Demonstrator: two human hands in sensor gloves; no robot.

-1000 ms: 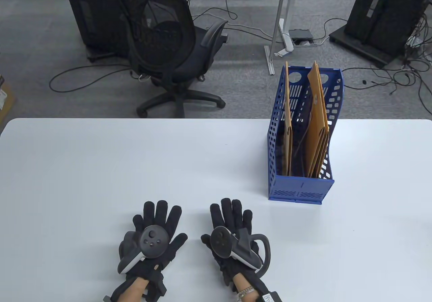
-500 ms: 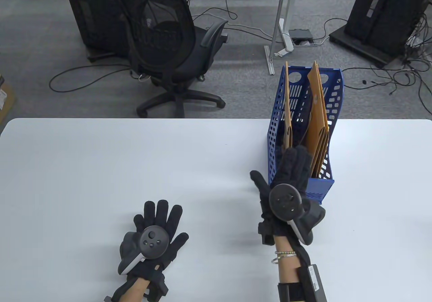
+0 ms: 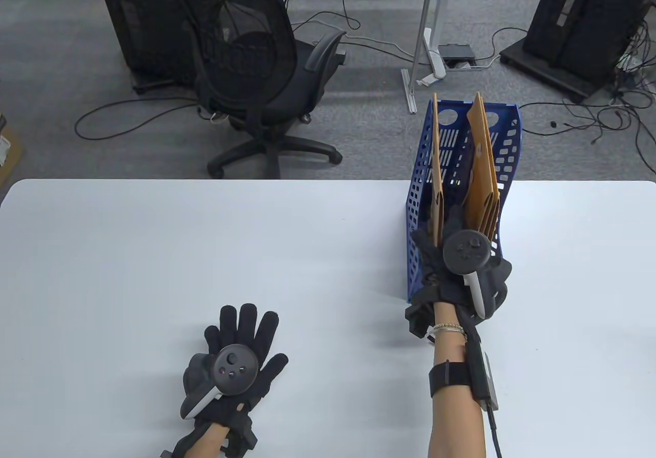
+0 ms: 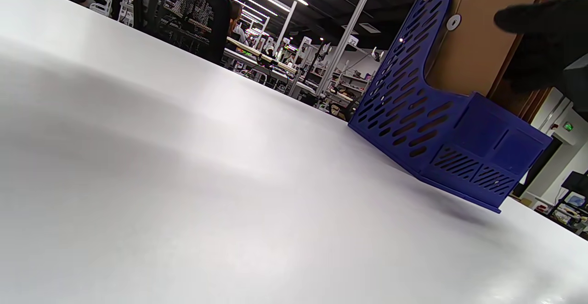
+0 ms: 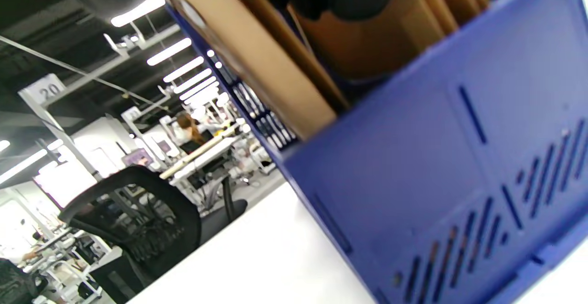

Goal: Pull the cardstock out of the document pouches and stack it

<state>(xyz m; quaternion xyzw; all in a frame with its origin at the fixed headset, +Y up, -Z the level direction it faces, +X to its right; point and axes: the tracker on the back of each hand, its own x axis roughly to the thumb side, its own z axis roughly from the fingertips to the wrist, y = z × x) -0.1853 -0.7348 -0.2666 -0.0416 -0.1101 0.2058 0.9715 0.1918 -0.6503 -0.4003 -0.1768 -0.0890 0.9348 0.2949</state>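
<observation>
**Lifting the first pouch out of the file holder**

The white counter [image 3: 205, 253] carries a blue file holder [image 3: 425, 196] at its far right, with brown document pouches [image 3: 482, 171] standing upright inside. The right hand [image 3: 461, 268] reaches into the holder's near end, thumb left of the leftmost pouch [image 3: 436, 171]; whether it grips is hidden. Best pinch one pouch alone and draw straight up, lest the holder tip. The left hand [image 3: 233, 360] lies flat, fingers spread, holding nothing, and could brace the holder.

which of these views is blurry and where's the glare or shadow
Table view: sharp, even light, soft shadows on the table by the left hand and right hand. Left wrist view: tilted, broad glare on the tabletop, file box fairly sharp. Right wrist view: tilted and smeared, file box and envelope blurred, ceiling lights blown out.
</observation>
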